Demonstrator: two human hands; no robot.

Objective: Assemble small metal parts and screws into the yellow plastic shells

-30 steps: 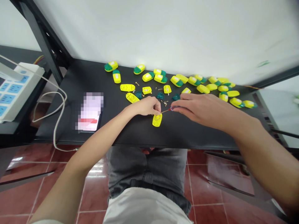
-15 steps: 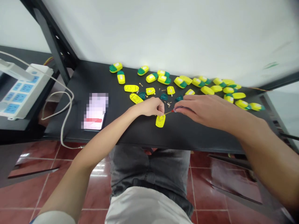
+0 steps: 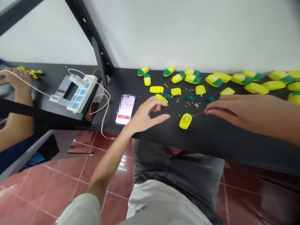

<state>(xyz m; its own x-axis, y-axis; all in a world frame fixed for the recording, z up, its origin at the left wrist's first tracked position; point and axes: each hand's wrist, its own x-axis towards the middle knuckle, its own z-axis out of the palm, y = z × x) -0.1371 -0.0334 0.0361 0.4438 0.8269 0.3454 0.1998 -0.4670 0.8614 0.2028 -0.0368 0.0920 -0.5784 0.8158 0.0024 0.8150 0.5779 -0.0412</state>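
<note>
My right hand (image 3: 228, 111) is closed around a screwdriver (image 3: 204, 112) with a red-tipped handle. Its thin shaft points left, the tip at the upper edge of an open yellow shell half (image 3: 185, 121) that lies on the black table, inside up. My left hand (image 3: 150, 114) hovers left of that shell, thumb and fingers apart, holding nothing. Just past its fingertips lies another yellow shell half (image 3: 161, 99). Small brass-coloured pieces (image 3: 196, 105) are scattered behind the shell, near dark green translucent caps (image 3: 191, 97) and small yellow parts (image 3: 175, 91).
Several yellow-and-green cases (image 3: 192, 78) line the table's back by the wall. A phone (image 3: 126, 110) and a white cable (image 3: 108, 100) lie at the left. Beyond the black frame post stands a white power strip (image 3: 82, 93); another person's hand (image 3: 18, 78) shows at far left.
My left hand has come away from the yellow shell to the left, and its fingers have opened. The screwdriver stays at the shell. My view has turned left, bringing another person into sight.
</note>
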